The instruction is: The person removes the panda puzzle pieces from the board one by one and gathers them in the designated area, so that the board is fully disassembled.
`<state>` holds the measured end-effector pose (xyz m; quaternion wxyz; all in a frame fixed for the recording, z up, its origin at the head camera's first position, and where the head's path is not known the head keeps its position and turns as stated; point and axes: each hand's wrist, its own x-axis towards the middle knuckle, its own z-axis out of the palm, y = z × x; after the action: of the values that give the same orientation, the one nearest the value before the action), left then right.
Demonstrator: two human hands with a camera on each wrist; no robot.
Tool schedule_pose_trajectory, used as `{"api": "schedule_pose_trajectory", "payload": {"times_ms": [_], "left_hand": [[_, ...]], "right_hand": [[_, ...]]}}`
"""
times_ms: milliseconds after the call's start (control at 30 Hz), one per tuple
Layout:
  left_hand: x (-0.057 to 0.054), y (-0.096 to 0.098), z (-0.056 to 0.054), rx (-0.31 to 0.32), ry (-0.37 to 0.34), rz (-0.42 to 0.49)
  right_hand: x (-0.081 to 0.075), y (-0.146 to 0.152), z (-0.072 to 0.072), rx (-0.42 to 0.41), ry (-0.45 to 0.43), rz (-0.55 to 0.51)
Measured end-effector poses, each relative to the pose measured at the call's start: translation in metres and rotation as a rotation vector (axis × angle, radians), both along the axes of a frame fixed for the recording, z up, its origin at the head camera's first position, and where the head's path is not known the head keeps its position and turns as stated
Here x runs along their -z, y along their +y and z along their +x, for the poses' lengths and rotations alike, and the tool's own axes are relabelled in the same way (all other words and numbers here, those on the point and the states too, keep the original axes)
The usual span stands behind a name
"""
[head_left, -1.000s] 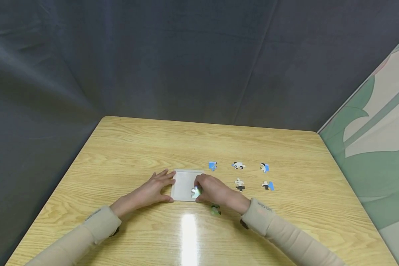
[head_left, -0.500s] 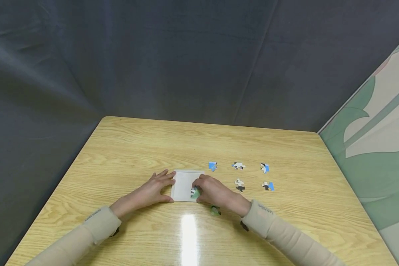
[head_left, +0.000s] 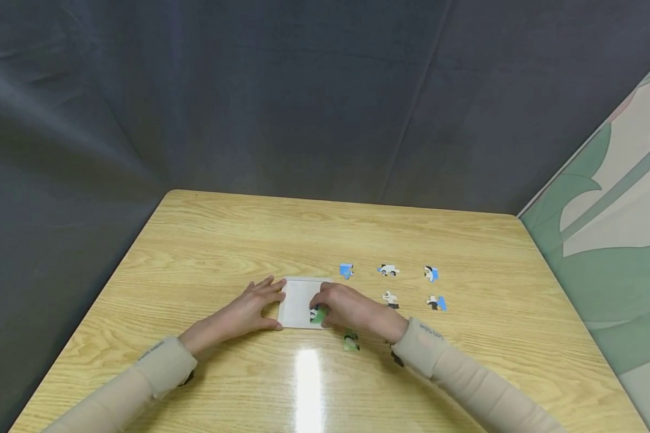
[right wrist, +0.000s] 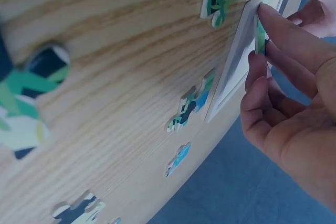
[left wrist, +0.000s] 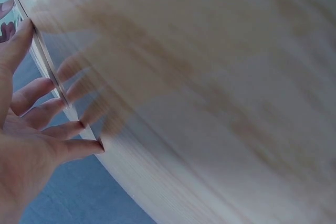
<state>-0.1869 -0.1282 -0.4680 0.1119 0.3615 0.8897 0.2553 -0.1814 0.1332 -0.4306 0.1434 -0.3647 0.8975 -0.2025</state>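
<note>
A shallow white puzzle tray (head_left: 297,304) lies on the table in the head view. My left hand (head_left: 251,305) rests along its left side, fingers spread and fairly straight, thumb near the front corner. Over the tray's front right part, my right hand (head_left: 346,308) pinches a green jigsaw piece (head_left: 318,315) between thumb and fingers. In the right wrist view this jigsaw piece (right wrist: 260,36) stands nearly edge-on above the tray (right wrist: 231,61). Whether it touches the tray floor, I cannot tell. My fingers hide part of it.
Loose jigsaw pieces lie right of the tray: a blue one (head_left: 346,270), a panda-eyed one (head_left: 388,270) and several others. A green piece (head_left: 351,341) sits just below my right hand. Another is mostly hidden by my right wrist. Dark cloth hangs behind the wooden table (head_left: 238,228).
My right hand has shifted slightly left with the jigsaw piece, whose face has gone from pale glare to clear green. The left hand and the tray have stayed in place.
</note>
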Motion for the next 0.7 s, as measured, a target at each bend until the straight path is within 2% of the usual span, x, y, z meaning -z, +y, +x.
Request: {"api": "schedule_pose_trajectory", "payload": {"times_ms": [300, 700], "left_hand": [[-0.0001, -0.0002, 0.0001, -0.002, -0.008, 0.004], [0.0005, -0.0005, -0.0002, -0.001, -0.008, 0.006]], "right_hand": [[-0.0009, -0.0009, 0.0, -0.029, -0.005, 0.009], [0.0001, -0.0029, 0.0021, -0.03, 0.05, 0.013]]}}
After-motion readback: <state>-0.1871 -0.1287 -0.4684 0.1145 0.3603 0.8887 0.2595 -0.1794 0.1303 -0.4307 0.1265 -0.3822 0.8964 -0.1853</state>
